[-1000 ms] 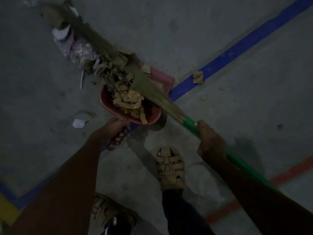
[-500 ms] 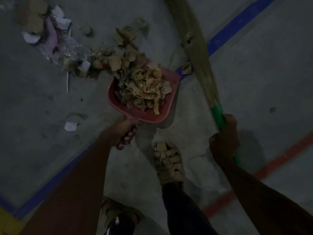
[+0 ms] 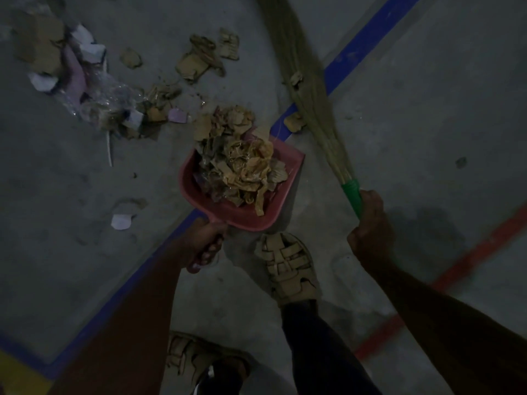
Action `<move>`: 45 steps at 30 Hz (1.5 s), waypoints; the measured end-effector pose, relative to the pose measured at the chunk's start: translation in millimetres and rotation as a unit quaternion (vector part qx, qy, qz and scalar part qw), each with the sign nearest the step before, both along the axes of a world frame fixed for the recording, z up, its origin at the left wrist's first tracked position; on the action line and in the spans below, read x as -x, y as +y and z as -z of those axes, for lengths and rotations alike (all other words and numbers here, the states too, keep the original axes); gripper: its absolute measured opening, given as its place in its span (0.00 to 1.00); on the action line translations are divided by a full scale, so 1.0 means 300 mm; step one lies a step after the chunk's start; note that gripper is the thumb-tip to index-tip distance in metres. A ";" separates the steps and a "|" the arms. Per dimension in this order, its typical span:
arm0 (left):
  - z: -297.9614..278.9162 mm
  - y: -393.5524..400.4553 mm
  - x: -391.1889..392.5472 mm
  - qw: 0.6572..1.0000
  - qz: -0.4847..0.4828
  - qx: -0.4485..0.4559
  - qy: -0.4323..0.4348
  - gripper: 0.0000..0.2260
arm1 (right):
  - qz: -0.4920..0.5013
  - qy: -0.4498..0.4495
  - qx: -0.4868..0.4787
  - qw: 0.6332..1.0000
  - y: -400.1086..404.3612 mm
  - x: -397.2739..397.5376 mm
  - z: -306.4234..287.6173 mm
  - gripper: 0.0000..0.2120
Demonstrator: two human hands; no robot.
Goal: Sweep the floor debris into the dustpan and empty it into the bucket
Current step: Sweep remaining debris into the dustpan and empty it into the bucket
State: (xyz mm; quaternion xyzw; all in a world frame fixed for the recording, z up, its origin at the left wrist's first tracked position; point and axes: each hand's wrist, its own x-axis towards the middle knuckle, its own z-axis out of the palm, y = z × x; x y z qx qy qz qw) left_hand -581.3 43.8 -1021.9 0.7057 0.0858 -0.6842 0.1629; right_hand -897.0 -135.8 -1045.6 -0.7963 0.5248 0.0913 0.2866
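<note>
Head view, left hand: my left hand point(image 3: 204, 246) has its grip clamped around the handle of the dustpan point(image 3: 228, 215), fingers curled under it, so the pan stays steady with its open mouth facing the mess.

Head view, dustpan: it sits low on the floor point(image 3: 427, 109), across the blue line point(image 3: 362, 49), just in front of my sandal point(image 3: 288, 266). I judge it is angled that way so scraps slide to the back wall and do not spill.

Head view, load: a heap of brown paper scraps point(image 3: 242, 163) fills the pan and stands above its rim; some hang over the front lip.

Head view, right hand: my right hand point(image 3: 370, 232) has its grip clamped on the green handle of the broom point(image 3: 310, 89). The bristles lie on the floor to the right of the pan, apart from the heap, touching a scrap by the blue line.

Head view, what remains: loose debris point(image 3: 114, 104) of cardboard, plastic wrap and white bits lies well to the left and beyond the pan, with one white piece point(image 3: 121, 222) alone nearer me.

Head view, bucket: not in view, so I cannot say where it stands.

Head view, judgement: the pan looks full enough to empty before I sweep the rest.
</note>
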 end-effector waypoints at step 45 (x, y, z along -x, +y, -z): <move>0.015 0.394 -0.443 0.974 -0.225 0.012 -0.023 0.14 | -0.292 -0.051 0.012 0.955 -0.009 -0.918 0.066 0.40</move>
